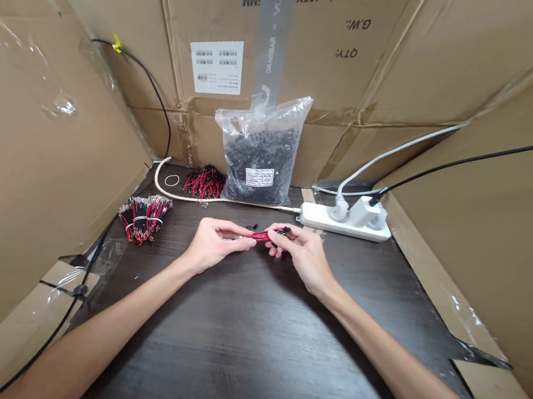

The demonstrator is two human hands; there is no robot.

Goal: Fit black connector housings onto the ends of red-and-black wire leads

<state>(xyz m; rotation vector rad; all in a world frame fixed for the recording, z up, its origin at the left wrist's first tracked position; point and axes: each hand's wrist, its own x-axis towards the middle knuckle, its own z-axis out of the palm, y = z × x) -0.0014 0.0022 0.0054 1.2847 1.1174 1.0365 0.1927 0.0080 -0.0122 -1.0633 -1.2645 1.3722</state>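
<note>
A small bunch of red and black wires with black ends is held between my two hands above the middle of the dark table. My left hand pinches the wires' left end between thumb and fingers. Around the right part of the bunch, my right hand is closed, with black connector ends showing by its fingertips. A loose black piece shows just behind the wires; I cannot tell whether it is joined to them. My palms hide part of both ends.
Banded wire bundles lie at the left, with a loose wire pile behind. A clear bag of black parts leans on the back cardboard. A white power strip with plugs lies at right. Cardboard walls enclose the table.
</note>
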